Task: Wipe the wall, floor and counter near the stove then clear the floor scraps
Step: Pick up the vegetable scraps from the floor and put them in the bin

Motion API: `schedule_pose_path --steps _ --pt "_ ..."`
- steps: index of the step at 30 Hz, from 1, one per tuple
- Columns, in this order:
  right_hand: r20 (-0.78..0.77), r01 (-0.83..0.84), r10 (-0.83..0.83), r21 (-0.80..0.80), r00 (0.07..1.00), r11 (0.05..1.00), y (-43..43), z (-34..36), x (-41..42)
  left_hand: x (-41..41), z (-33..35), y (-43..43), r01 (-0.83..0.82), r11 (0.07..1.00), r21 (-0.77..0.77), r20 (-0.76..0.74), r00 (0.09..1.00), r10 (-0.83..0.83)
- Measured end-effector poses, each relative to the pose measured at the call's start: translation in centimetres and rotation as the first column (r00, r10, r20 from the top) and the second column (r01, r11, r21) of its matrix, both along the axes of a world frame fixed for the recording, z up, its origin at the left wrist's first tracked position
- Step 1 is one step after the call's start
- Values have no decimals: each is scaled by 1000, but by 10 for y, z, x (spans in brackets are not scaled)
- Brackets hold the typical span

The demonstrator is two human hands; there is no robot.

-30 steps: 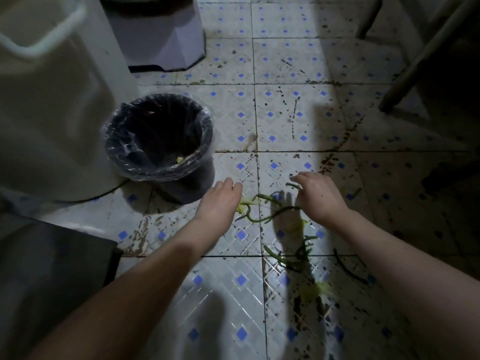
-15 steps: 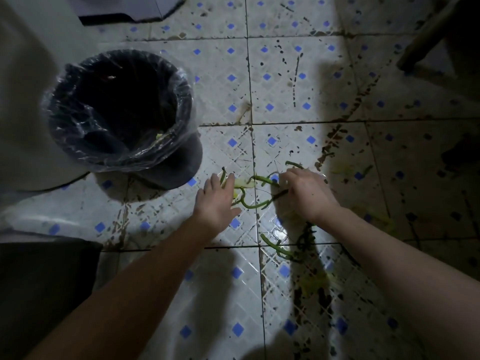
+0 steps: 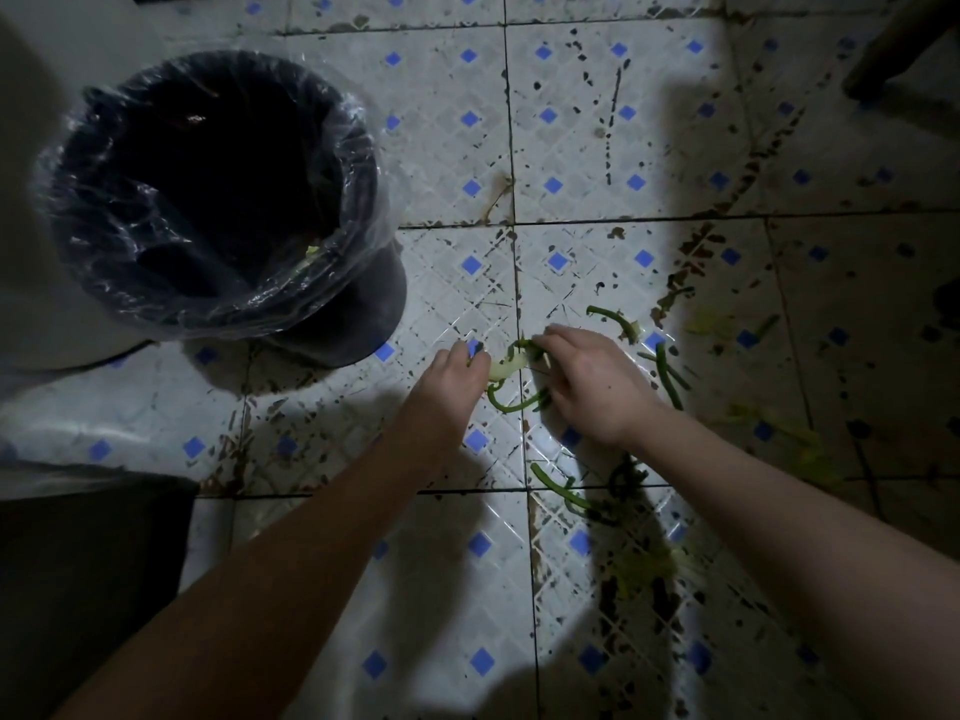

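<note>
Green vegetable scraps [image 3: 511, 405] and a pale leaf piece [image 3: 506, 367] lie on the white floor tiles [image 3: 467, 589] with blue diamonds. My left hand [image 3: 452, 379] is down on the floor, its fingertips pinching the pale leaf and a green strip. My right hand [image 3: 592, 381] reaches over the same pile, fingers curled round green strips. More green stems lie to the right [image 3: 665, 371] and below [image 3: 558, 491]. A bin [image 3: 218, 200] lined with a clear bag stands up left of my hands, with a small scrap inside.
Dark stains speckle the tiles, dense at the right and lower middle [image 3: 639, 589]. A white appliance or cabinet [image 3: 31, 252] stands at the left edge, a dark object [image 3: 88, 563] at lower left. A furniture leg [image 3: 893, 49] shows at top right.
The view has dropped closer to the floor. Both hands have closed in on the scrap pile between them, and the fingers have curled onto the strips.
</note>
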State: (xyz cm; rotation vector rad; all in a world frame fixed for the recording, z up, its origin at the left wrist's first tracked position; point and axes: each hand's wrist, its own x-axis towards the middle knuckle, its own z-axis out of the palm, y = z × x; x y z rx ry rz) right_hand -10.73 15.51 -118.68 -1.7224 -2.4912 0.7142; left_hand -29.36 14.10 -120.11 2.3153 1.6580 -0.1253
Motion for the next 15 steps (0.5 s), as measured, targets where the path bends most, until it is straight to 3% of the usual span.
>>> schedule_pose_path --steps 3,7,15 --pt "25 -46 47 -38 999 998 -1 -6 0 -4 4 -2 60 996 60 39 997 -63" --pt "65 -68 73 -89 995 994 -1 -10 1 -3 7 -2 118 993 22 60 991 -119" --pt "106 -175 184 -88 977 981 -2 -7 -8 -22 23 1 40 993 107 114 992 -52"
